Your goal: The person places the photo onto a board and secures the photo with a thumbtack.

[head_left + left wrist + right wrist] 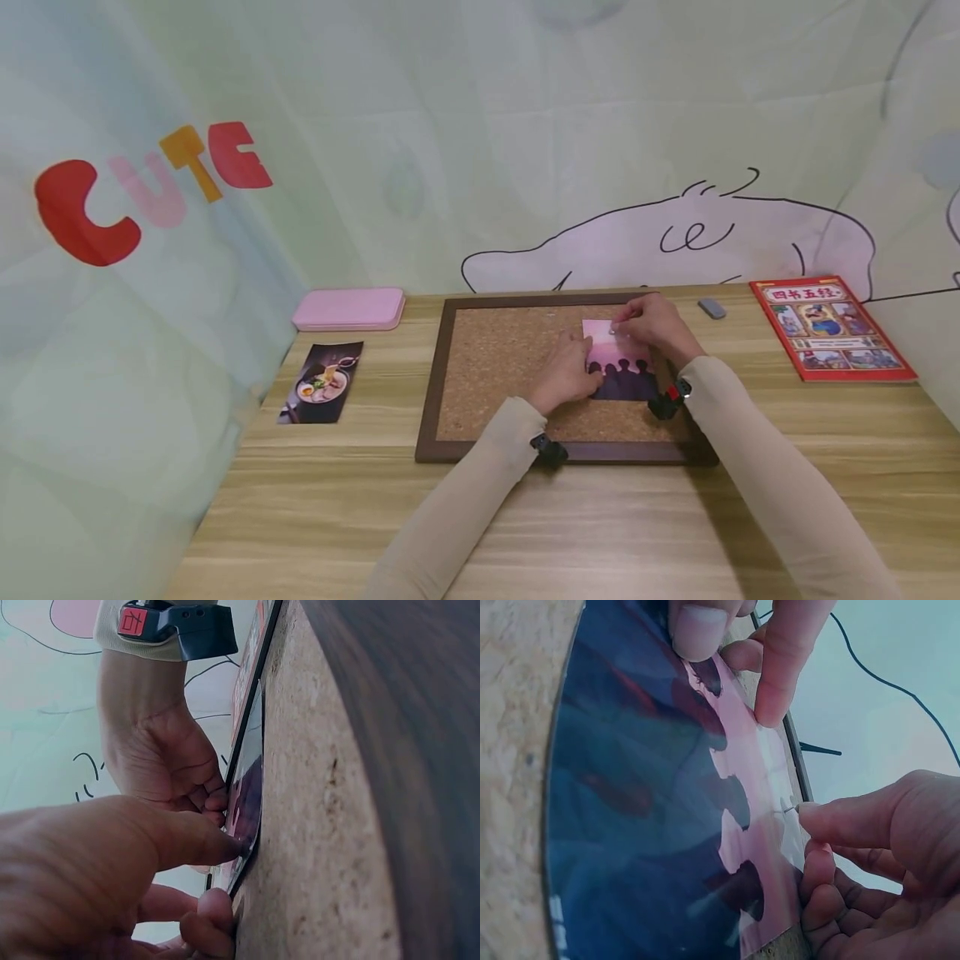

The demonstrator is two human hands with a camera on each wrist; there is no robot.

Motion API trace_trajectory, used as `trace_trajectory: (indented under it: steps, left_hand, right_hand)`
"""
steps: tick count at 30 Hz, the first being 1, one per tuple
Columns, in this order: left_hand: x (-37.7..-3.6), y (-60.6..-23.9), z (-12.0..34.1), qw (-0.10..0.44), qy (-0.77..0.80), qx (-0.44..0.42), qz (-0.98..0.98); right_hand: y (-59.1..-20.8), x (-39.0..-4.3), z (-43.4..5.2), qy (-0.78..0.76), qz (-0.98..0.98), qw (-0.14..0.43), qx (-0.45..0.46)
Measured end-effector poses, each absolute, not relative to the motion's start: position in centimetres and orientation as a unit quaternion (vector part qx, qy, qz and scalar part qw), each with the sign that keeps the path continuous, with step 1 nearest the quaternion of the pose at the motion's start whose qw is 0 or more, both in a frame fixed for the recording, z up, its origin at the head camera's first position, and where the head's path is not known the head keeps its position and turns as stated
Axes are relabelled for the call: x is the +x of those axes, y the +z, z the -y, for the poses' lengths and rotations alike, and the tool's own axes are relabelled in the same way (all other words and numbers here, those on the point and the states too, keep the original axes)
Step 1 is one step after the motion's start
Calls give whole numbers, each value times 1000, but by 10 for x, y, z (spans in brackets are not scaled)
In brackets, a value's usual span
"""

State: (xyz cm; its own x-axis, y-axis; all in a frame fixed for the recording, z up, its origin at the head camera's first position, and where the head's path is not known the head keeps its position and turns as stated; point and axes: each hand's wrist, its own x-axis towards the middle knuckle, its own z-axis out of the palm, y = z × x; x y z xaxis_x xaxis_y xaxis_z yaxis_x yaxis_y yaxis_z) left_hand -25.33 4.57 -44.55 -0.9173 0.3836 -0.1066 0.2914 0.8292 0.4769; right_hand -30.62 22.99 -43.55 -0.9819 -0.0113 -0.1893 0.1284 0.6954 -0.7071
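Photo card (619,363) flat on cork board (517,367), right of board's middle. Left hand (564,377) presses card's left edge, fingers mostly straight. Right hand (651,327) pinches small pin (787,809) at card's top. Card looks thin, light, glossy, bendable, likely slippery; best steadied by edges.

Your head camera looks forward and down on the wooden desk (337,500) from some way back. Both wrist cameras sit very close, skimming along the brown-framed cork board (330,825). All three views share the pink-and-purple silhouette photo card (618,367) (667,825) (251,795).
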Motion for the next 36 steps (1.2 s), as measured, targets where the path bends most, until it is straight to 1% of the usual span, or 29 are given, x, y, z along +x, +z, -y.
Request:
trace_trajectory:
  steps: [9,16,22,36]
  left_hand:
    - [-255,-447,-47,98,234,181,-950]
    - [-255,-448,-47,97,238,186,-948]
    - [-255,-447,-46,104,244,180,-947]
    - [-254,-448,-43,97,237,183,-949]
  right_hand:
    - [-435,-307,-231,-374,-924,80,13]
    - [-434,-306,-230,-374,-923,86,10]
    - [-436,-308,-229,-360,-930,76,-1]
    - [-433,-307,-223,-353,-931,90,11]
